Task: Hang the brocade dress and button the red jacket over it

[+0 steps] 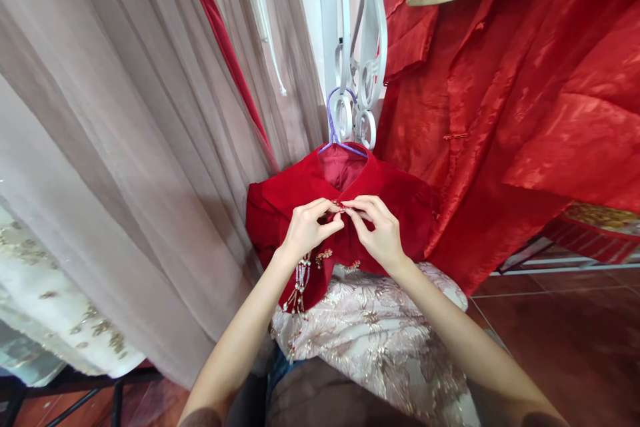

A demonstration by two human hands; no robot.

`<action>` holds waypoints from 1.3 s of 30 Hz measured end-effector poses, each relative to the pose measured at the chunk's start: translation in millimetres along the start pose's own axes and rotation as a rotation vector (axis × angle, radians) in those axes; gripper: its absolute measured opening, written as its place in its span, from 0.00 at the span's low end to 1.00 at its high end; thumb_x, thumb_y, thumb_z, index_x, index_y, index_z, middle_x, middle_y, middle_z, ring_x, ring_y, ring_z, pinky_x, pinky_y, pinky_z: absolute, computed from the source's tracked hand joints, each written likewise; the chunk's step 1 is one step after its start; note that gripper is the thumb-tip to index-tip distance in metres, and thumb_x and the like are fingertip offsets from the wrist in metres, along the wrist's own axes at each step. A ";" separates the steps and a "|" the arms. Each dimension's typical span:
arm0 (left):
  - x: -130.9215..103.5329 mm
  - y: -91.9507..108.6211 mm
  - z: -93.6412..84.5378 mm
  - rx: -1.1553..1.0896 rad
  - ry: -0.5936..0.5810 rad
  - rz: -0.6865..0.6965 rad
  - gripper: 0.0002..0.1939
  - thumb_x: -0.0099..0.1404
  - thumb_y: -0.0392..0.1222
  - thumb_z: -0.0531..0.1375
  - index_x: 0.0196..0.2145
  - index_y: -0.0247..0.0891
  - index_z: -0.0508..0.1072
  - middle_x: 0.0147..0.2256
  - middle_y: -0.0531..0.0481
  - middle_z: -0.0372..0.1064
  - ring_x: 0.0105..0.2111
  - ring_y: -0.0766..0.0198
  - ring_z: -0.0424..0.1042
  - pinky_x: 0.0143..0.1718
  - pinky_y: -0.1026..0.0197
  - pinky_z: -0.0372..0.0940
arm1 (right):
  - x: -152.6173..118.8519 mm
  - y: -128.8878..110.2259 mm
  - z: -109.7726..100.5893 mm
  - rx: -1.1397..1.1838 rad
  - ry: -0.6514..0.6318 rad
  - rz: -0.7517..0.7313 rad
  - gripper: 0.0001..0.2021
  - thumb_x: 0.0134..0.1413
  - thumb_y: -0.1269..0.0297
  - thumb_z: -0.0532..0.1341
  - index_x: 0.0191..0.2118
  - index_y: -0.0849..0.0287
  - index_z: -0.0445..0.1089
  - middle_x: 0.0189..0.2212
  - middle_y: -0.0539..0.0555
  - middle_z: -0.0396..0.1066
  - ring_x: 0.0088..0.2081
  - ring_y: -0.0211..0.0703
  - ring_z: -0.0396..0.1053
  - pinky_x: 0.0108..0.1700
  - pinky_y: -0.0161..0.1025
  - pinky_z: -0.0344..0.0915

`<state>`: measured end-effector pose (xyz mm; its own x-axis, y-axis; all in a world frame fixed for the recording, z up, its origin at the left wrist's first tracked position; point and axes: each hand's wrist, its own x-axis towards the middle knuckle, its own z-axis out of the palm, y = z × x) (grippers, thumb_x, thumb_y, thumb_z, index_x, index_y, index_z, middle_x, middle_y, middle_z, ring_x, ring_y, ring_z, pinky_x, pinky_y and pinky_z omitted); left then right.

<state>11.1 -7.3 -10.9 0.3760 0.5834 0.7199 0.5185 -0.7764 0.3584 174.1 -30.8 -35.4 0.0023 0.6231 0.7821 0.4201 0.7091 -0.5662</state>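
A dark red velvet jacket (405,207) hangs on a purple hanger (333,137) in front of me. At its front opening, just below the collar, my left hand (313,223) and my right hand (375,223) meet, fingertips pinched on a small red knot button (340,206). Lower on the jacket sit an ornate fastener (324,256) and a second one (355,265), both free of my hands. A beaded tassel (300,283) dangles below my left hand. Under the jacket spreads a pale, gold-patterned floral skirt (370,327).
Sheer beige curtains (130,113) fill the left side. A white scrolled metal stand (367,80) rises behind the hanger. Red satin garments (500,113) hang at the right. White embroidered fabric (55,293) hangs at the lower left, and reddish floor tiles (575,340) show at the lower right.
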 end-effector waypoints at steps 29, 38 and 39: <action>17.0 -1.4 -10.0 0.240 -0.182 0.156 0.02 0.60 0.36 0.57 0.30 0.36 0.69 0.27 0.54 0.68 0.25 0.70 0.67 0.27 0.68 0.61 | 13.4 -2.4 -6.5 0.050 -0.112 0.045 0.10 0.61 0.62 0.56 0.43 0.53 0.73 0.39 0.54 0.67 0.40 0.40 0.70 0.38 0.37 0.77; 23.1 2.7 -19.5 0.390 -0.313 0.279 0.05 0.62 0.35 0.56 0.31 0.35 0.71 0.26 0.52 0.68 0.24 0.68 0.67 0.26 0.66 0.59 | 12.7 5.7 -6.7 -0.007 -0.098 -0.040 0.10 0.61 0.65 0.55 0.44 0.53 0.72 0.39 0.55 0.68 0.41 0.42 0.70 0.42 0.40 0.75; 23.1 2.6 -19.7 0.378 -0.316 0.274 0.05 0.62 0.35 0.56 0.32 0.35 0.72 0.26 0.52 0.69 0.24 0.69 0.67 0.26 0.67 0.59 | 12.9 6.4 -6.6 -0.015 -0.096 -0.049 0.10 0.61 0.66 0.56 0.44 0.53 0.72 0.39 0.55 0.68 0.42 0.42 0.70 0.42 0.40 0.75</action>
<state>6.0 -0.5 18.3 0.7173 0.4606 0.5228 0.5868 -0.8039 -0.0969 182.8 -20.4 -27.3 -0.1054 0.6169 0.7800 0.4307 0.7353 -0.5233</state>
